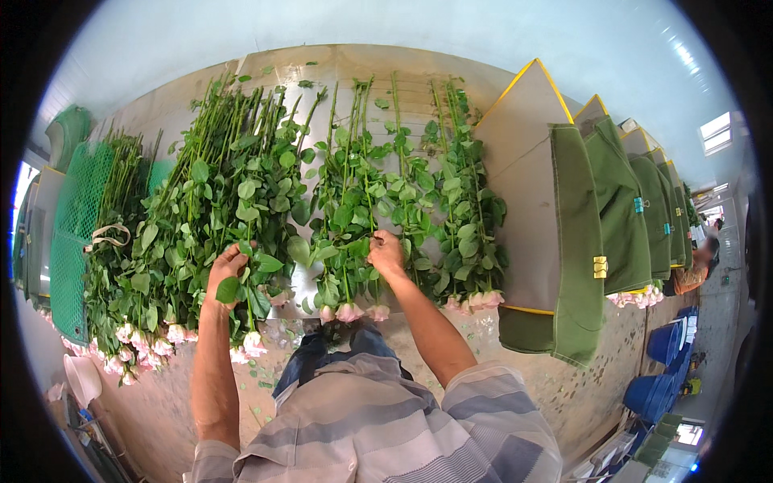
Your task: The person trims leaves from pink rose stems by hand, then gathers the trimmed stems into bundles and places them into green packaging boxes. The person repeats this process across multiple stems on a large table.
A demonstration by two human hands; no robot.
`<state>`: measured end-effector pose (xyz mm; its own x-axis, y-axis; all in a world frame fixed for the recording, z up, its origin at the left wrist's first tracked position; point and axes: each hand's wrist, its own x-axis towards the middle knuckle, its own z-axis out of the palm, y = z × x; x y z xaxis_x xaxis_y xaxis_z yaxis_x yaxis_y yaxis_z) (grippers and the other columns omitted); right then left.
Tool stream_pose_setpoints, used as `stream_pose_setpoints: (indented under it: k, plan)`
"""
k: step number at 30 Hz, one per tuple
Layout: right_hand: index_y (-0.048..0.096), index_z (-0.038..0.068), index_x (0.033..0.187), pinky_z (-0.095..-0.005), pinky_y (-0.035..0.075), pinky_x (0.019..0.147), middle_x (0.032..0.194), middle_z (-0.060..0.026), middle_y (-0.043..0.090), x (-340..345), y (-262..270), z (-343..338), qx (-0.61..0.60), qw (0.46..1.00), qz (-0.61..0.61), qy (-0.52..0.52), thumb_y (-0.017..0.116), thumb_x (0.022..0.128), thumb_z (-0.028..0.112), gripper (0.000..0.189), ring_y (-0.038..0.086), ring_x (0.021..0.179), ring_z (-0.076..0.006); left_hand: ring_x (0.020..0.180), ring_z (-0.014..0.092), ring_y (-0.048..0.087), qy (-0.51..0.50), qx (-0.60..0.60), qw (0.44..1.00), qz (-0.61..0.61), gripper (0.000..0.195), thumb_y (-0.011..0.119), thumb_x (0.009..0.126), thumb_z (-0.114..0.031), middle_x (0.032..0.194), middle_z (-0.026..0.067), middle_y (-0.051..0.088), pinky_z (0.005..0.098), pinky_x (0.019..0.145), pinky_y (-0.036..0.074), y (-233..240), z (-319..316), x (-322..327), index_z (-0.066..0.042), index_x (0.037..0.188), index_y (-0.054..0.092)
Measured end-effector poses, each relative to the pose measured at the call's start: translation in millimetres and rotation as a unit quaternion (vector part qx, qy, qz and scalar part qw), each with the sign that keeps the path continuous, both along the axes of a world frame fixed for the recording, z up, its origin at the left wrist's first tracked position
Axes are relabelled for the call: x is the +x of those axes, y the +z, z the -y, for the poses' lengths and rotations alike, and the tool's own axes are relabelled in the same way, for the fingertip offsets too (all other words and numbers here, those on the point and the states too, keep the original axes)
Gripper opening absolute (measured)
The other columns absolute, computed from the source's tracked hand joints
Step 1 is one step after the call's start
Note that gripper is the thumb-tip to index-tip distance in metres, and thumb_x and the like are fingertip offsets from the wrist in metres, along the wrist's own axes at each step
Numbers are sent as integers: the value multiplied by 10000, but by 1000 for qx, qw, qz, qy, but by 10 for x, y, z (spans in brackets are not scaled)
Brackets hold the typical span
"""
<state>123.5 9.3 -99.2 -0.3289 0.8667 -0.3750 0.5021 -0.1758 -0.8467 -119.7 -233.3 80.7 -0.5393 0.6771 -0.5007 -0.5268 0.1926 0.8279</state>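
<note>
Long-stemmed pink roses lie on a metal-topped table [305, 275], blooms toward me and cut stem ends away. My left hand [223, 275] pinches a leafy rose stem at the right side of the big left pile [205, 175]; its pale pink bloom [254, 344] hangs past the table's near edge. Leaves partly cover those fingertips. At the middle group of roses [347, 211], my right hand [387, 253] has thumb and fingers closed around a green stem, just above a pink bloom [378, 313]. Another small group of roses [468, 211] lies farther right.
Green netting [78, 235] borders the pile on the left. Upright grey boards with yellow edges [525, 199] and green cloth flaps [577, 241] stand at right, with binder clips [599, 267]. Blue buckets [649, 395] stand on the floor; another person [694, 268] is at far right.
</note>
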Motion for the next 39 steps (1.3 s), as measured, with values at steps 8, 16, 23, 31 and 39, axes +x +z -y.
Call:
stream_pose_setpoints:
  k: [8, 16, 23, 31, 39]
  plan:
    - [617, -9, 1081, -368, 533, 627, 888, -156, 688, 40, 256, -28, -58, 998, -24, 10, 582, 896, 167, 257, 680, 697, -269, 699, 112, 574, -4, 34, 999, -14, 247, 523, 958, -115, 939, 43, 639, 260, 611, 486, 9, -34, 357, -24, 1175, 598]
    - [591, 19, 1045, -301, 560, 546, 860, -41, 621, 77, 511, -14, -78, 987, -135, -24, 498, 969, 78, 134, 595, 667, -120, 598, 93, 521, 1, 10, 999, -33, 292, 515, 983, -181, 784, -2, 588, 247, 537, 450, 11, 35, 399, -54, 1241, 565]
    - [587, 34, 1047, -325, 586, 585, 875, -26, 605, 301, 955, -85, -41, 994, -101, -12, 512, 972, 93, 122, 592, 747, -127, 683, 101, 542, 10, -10, 999, -39, 337, 544, 966, -194, 816, 15, 605, 238, 638, 442, 38, 9, 462, -18, 1253, 564]
    - [585, 9, 1049, -274, 561, 579, 871, -45, 610, 649, 1216, -376, -20, 989, -149, 10, 493, 972, 62, 132, 580, 714, -96, 660, 84, 547, 38, 14, 999, 2, 316, 522, 975, -168, 842, 0, 603, 224, 568, 450, -30, 92, 491, -49, 1265, 555]
    - [616, 27, 970, -482, 487, 736, 844, -189, 657, 444, 810, -247, 182, 966, 165, 81, 579, 891, 159, 158, 609, 800, -441, 666, 91, 538, -19, 3, 994, -108, 313, 529, 980, -216, 807, 7, 600, 226, 599, 442, -42, 57, 500, -48, 1239, 575]
